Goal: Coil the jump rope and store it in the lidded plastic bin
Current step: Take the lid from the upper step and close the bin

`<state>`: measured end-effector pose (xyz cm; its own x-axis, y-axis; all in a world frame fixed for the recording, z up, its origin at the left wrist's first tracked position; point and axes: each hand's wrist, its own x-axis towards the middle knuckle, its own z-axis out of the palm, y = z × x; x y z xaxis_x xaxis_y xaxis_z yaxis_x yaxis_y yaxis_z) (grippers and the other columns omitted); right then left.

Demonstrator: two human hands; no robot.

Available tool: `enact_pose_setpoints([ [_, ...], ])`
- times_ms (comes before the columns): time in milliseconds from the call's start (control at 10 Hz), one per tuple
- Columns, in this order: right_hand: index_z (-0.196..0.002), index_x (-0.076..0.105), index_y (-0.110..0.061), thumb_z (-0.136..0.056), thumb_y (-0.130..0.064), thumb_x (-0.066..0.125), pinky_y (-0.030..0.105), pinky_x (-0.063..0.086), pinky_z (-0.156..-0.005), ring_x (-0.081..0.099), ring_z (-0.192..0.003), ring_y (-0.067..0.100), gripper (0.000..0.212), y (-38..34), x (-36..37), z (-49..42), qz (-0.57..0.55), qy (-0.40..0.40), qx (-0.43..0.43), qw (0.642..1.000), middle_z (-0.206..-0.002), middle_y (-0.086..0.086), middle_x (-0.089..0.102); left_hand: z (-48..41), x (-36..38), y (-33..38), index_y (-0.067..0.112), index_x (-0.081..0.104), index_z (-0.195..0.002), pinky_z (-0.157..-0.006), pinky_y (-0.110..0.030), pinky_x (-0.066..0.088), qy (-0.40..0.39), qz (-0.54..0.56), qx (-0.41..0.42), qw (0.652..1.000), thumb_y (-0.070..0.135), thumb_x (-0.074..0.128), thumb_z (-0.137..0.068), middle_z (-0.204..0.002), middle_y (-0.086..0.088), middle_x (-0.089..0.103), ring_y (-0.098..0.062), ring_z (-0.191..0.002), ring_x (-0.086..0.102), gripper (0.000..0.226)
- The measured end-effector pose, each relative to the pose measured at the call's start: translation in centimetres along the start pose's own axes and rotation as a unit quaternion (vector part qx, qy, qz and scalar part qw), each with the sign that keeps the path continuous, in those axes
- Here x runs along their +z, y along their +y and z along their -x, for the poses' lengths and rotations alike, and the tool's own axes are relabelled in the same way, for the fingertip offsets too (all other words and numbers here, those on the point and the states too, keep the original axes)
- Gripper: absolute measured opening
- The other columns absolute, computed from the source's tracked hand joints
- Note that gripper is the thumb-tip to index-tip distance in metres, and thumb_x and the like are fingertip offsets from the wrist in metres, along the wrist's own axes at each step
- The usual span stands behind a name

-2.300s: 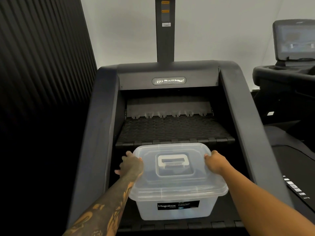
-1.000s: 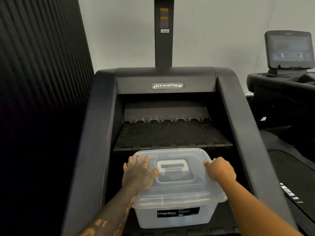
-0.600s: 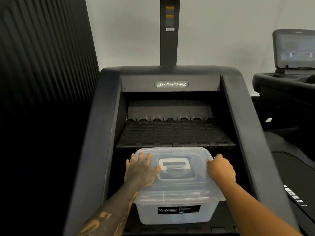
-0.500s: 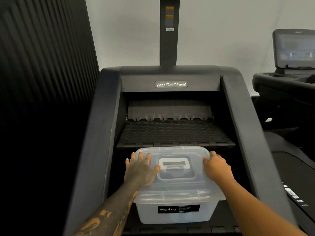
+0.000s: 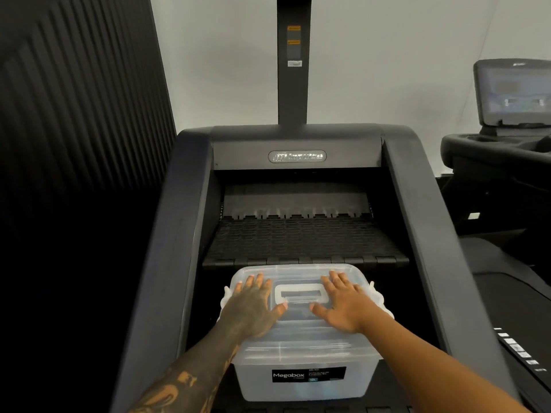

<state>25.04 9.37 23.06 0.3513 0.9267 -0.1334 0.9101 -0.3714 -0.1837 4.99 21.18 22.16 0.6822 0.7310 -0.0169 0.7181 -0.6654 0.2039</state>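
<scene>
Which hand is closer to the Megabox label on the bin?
Left. The left hand lies on the lid above the label; the right hand sits further right.

I count two bare hands, a left hand (image 5: 252, 308) and a right hand (image 5: 346, 308); one clear plastic bin (image 5: 301, 380) with one lid (image 5: 298, 338); one lid handle (image 5: 301, 294); two exercise machines (image 5: 185, 222).
</scene>
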Motion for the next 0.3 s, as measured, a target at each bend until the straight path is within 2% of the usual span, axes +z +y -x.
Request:
enact_pose_setpoints([
  [200, -0.157, -0.003, -0.021, -0.088, -0.070, 0.032, 0.045, -0.001, -0.122, -0.012, -0.151, 0.023, 0.091, 0.0, 0.4, 0.2, -0.005, -0.015, 0.003, 1.000, -0.164, 0.005, -0.012, 0.3, 0.4, 0.1, 0.020, 0.006, -0.153, -0.120, -0.041, -0.003, -0.020, 0.006, -0.004, 1.000, 0.066, 0.029, -0.090, -0.162, -0.004, -0.003, -0.020, -0.148, -0.007, 0.081],
  [300, -0.157, -0.003, -0.021, -0.087, -0.072, 0.032, 0.046, 0.000, -0.122, -0.012, -0.151, 0.023, 0.094, -0.1, -0.4, -0.2, -0.007, -0.003, 0.005, 1.000, -0.165, 0.006, -0.011, -0.1, -0.9, 0.5, 0.019, 0.008, -0.153, -0.119, -0.040, -0.005, 0.005, 0.009, 0.007, 1.000, 0.063, 0.030, -0.091, -0.163, -0.005, -0.001, -0.019, -0.148, -0.008, 0.080],
])
